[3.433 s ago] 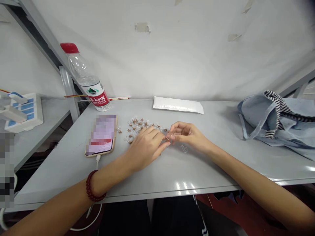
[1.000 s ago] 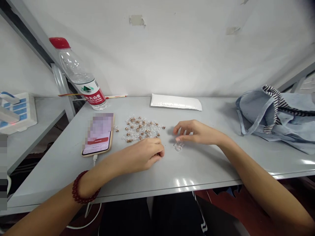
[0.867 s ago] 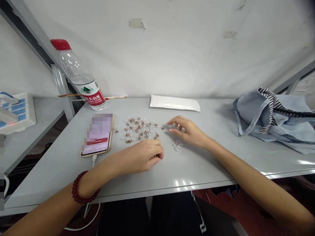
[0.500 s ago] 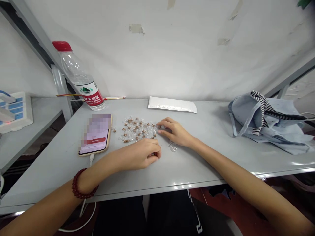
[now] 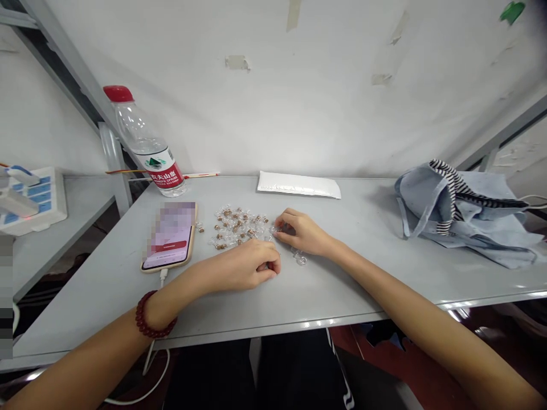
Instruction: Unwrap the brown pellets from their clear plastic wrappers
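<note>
A loose pile of small clear wrapped pieces with brown centres point(image 5: 239, 228) lies on the grey table point(image 5: 342, 285). My right hand point(image 5: 301, 232) rests with curled fingertips at the pile's right edge. My left hand point(image 5: 252, 265) lies at the pile's front, its fingers curled inward, and anything inside them is hidden. A single clear piece point(image 5: 300, 259) sits apart, just below my right hand. One more small piece point(image 5: 199, 228) lies left of the pile.
A phone point(image 5: 168, 236) with a blurred screen and a white cable lies left of the pile. Behind stand a water bottle point(image 5: 149, 151) and a white padded envelope point(image 5: 299, 185). A blue denim bag point(image 5: 461, 213) lies at the right. A power strip point(image 5: 29, 199) sits on a lower shelf.
My right hand has moved left from beside the single clear piece to the pile's edge. My left hand stays curled. Earlier, both hands met over a small piece above the table.
</note>
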Available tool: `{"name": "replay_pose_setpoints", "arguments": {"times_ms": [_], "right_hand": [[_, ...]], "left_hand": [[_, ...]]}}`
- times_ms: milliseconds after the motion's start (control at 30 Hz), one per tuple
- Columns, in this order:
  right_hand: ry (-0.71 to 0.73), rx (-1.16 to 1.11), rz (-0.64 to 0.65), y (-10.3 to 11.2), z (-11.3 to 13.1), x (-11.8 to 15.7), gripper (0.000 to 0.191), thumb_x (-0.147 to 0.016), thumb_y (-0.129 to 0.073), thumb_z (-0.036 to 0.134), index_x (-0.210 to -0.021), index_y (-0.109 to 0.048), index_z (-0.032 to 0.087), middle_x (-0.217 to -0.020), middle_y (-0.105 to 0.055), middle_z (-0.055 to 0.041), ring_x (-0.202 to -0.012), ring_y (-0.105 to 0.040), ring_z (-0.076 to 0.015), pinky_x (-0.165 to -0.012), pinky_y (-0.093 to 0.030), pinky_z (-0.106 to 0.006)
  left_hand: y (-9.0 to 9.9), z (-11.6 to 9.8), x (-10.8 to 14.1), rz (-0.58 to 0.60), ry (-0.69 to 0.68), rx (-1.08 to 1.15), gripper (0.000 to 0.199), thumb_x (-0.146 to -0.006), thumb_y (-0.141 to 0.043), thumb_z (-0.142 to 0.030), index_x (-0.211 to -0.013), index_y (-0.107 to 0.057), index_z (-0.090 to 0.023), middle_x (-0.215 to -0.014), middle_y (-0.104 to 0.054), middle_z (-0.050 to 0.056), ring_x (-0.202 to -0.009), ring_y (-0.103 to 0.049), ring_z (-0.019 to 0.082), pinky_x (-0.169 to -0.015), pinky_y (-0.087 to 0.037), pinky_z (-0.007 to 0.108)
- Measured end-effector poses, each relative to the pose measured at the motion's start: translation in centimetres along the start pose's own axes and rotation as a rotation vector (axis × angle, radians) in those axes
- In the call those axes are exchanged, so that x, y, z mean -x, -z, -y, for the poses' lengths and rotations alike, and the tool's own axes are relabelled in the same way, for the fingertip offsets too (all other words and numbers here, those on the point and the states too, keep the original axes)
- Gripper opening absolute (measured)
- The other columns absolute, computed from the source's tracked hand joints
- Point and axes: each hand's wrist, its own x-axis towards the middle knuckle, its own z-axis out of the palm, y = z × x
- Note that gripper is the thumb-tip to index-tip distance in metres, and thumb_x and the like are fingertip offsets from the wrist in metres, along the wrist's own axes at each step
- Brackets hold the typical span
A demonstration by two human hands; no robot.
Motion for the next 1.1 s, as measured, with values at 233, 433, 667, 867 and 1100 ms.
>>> {"name": "replay_pose_setpoints", "arguments": {"times_ms": [233,433,667,867,1100], "right_hand": [[-0.021,0.024,0.060,1.0,0.5,0.5,0.010,-0.085,-0.056,0.023,-0.080,-0.060,0.016,-0.081,-0.057,-0.0036,-0.069,-0.052,-0.0135,-0.065,-0.042,-0.027],[-0.048,0.023,0.136,2.2,0.8,1.2,0.012,-0.084,-0.057,0.024,-0.075,-0.061,0.016,-0.075,-0.060,-0.0030,-0.066,-0.053,-0.0131,-0.060,-0.039,-0.027],[0.039,0.070,0.046,2.5,0.8,1.5,0.017,-0.090,-0.053,0.030,-0.086,-0.062,0.016,-0.079,-0.060,-0.0035,-0.068,-0.053,-0.0137,-0.065,-0.041,-0.028],[0.083,-0.034,0.077,1.9,0.4,1.5,0.034,-0.085,-0.043,0.005,-0.105,-0.067,0.018,-0.102,-0.057,-0.0075,-0.077,-0.056,-0.0129,-0.070,-0.046,-0.028],[0.061,-0.081,0.123,2.1,0.5,1.5,0.036,-0.081,-0.045,0.003,-0.100,-0.071,0.019,-0.101,-0.058,-0.0073,-0.077,-0.058,-0.0139,-0.073,-0.049,-0.031]], "left_hand": [[-0.2,-0.1,0.3,-0.068,0.064,-0.051,0.017,-0.085,-0.045,-0.014,-0.080,-0.061,-0.017,-0.087,-0.059,0.003,-0.080,-0.055,0.016,-0.072,-0.042,0.029],[-0.3,0.5,0.3,-0.145,0.192,-0.103,0.021,-0.090,-0.045,-0.029,-0.096,-0.061,-0.017,-0.103,-0.055,0.007,-0.080,-0.055,0.018,-0.069,-0.043,0.032],[-0.3,0.5,0.2,-0.147,0.185,-0.076,0.018,-0.090,-0.047,-0.029,-0.093,-0.060,-0.017,-0.098,-0.057,0.005,-0.080,-0.054,0.018,-0.070,-0.041,0.031],[0.4,0.4,0.3,-0.023,0.152,0.033,0.010,-0.082,-0.058,-0.023,-0.090,-0.062,-0.018,-0.092,-0.059,0.002,-0.078,-0.054,0.016,-0.071,-0.041,0.029],[0.5,0.9,0.4,0.009,0.147,0.111,0.010,-0.081,-0.058,-0.016,-0.086,-0.066,-0.018,-0.090,-0.061,0.002,-0.077,-0.056,0.014,-0.071,-0.044,0.027]]}}
